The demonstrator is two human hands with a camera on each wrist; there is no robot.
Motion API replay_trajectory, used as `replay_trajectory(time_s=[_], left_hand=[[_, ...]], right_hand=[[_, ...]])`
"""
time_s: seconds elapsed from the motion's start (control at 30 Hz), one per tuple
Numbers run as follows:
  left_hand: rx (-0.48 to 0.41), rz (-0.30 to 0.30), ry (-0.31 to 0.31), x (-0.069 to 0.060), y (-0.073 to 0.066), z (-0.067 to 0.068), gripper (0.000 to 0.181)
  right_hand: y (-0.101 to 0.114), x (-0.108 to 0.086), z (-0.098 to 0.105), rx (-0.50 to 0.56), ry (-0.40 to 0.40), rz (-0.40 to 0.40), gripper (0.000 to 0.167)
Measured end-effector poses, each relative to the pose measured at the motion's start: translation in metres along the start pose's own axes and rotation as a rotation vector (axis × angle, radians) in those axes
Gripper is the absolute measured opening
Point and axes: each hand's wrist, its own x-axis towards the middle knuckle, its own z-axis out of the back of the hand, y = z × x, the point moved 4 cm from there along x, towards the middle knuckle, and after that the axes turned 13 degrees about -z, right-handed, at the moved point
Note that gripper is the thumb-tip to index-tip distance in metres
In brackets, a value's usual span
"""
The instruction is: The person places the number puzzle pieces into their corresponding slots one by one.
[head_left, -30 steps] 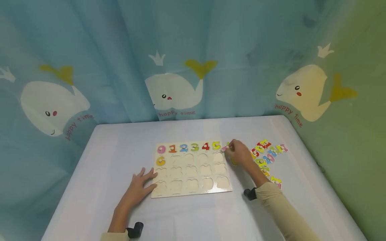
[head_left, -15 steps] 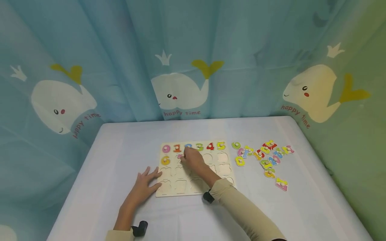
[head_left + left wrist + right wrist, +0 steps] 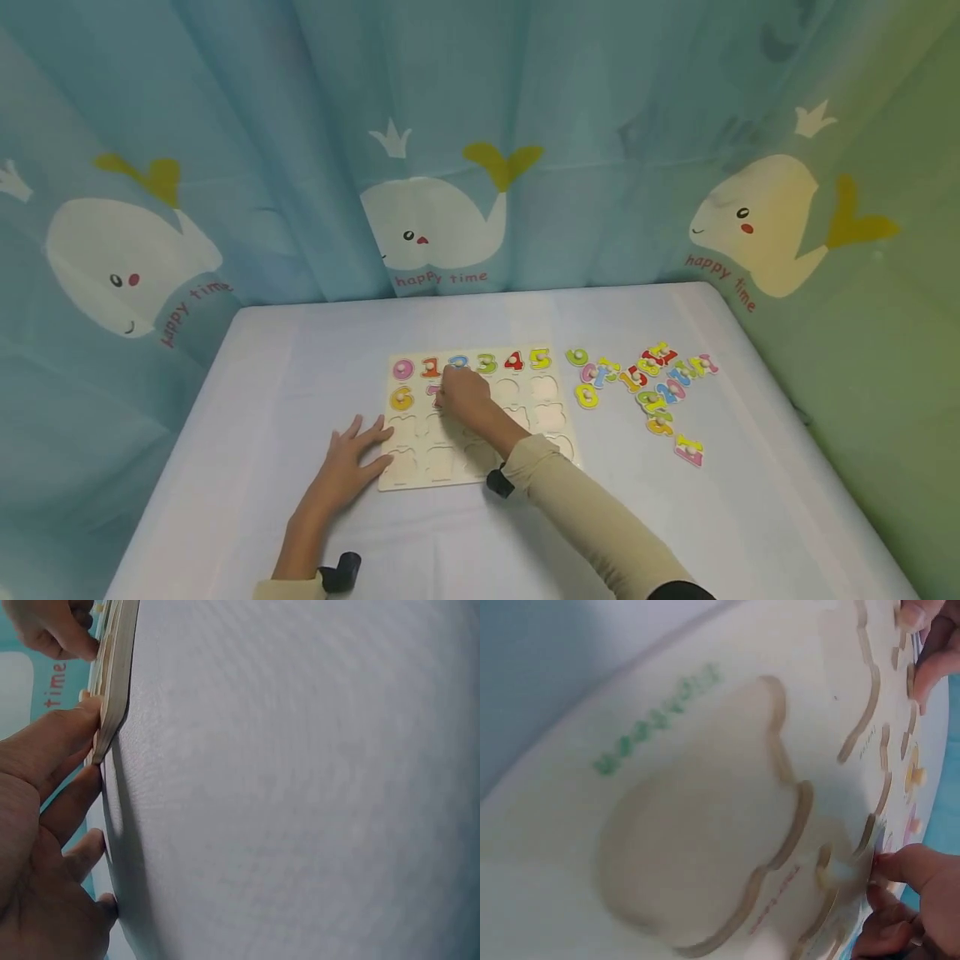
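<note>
A pale wooden number puzzle board (image 3: 414, 482) lies flat on the white-covered table. Knobbed pieces 0 to 5 fill its top row, and a yellow 6 (image 3: 402, 398) sits below the 0. My right hand (image 3: 471, 398) pinches a pink number 7 piece (image 3: 432, 390) at the recess beside the 6; the hand partly covers it. Whether the piece lies fully in its recess cannot be told. My left hand (image 3: 347, 462) rests with spread fingers at the board's left edge; in the left wrist view its thumb (image 3: 71, 727) touches the board's edge.
Several loose number pieces lie scattered right of the board, among them a green one (image 3: 577, 357), a yellow 0 (image 3: 587, 396) and a pink-and-yellow one (image 3: 689, 450). Some overlap. A blue whale-print curtain (image 3: 300, 208) hangs behind the table.
My right hand has carried the pink 7 from the board's right edge leftward to the recess beside the 6. The left hand has stayed at the board's left edge.
</note>
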Motion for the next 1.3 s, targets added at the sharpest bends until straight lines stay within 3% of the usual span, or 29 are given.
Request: replay_trajectory(time_s=[0.13, 0.27, 0.37, 0.47, 0.57, 0.67, 0.73, 0.8, 0.9, 1.0, 1.3], left_hand=[[-0.007, -0.003, -0.009, 0.0, 0.0, -0.002, 0.046], [-0.007, -0.002, -0.005, -0.001, -0.001, -0.002, 0.046], [-0.008, -0.009, -0.013, -0.001, -0.001, -0.001, 0.047], [-0.007, -0.02, -0.024, 0.0, -0.002, 0.001, 0.047], [-0.001, -0.021, -0.02, 0.001, -0.002, 0.001, 0.048], [0.001, -0.011, -0.009, 0.0, -0.001, 0.001, 0.049], [0.002, -0.008, -0.009, 0.0, -0.001, 0.001, 0.049], [0.0, -0.007, -0.011, -0.001, -0.001, 0.001, 0.049], [-0.001, -0.011, -0.013, -0.002, 0.0, 0.002, 0.049], [-0.001, -0.012, -0.011, -0.002, 0.001, 0.002, 0.049], [-0.026, -0.025, -0.02, -0.002, -0.001, 0.0, 0.046]], right_hand=[[0.002, 0.002, -0.001, -0.011, 0.04, -0.045, 0.015], [-0.017, 0.002, -0.001, 0.161, 0.06, 0.048, 0.02], [-0.05, -0.002, 0.01, 0.331, 0.01, 0.154, 0.02], [-0.097, -0.006, 0.028, 0.403, -0.094, 0.163, 0.013], [-0.149, -0.011, 0.045, 0.374, -0.171, 0.074, 0.011], [-0.192, -0.016, 0.054, 0.299, -0.158, -0.032, 0.016], [-0.212, -0.018, 0.056, 0.255, -0.131, -0.058, 0.017], [-0.225, -0.02, 0.055, 0.239, -0.114, -0.031, 0.017], [-0.23, -0.022, 0.054, 0.254, -0.151, 0.021, 0.013], [-0.222, -0.023, 0.053, 0.291, -0.183, 0.054, 0.013], [-0.148, -0.011, 0.028, 0.392, -0.088, 0.186, 0.011]])
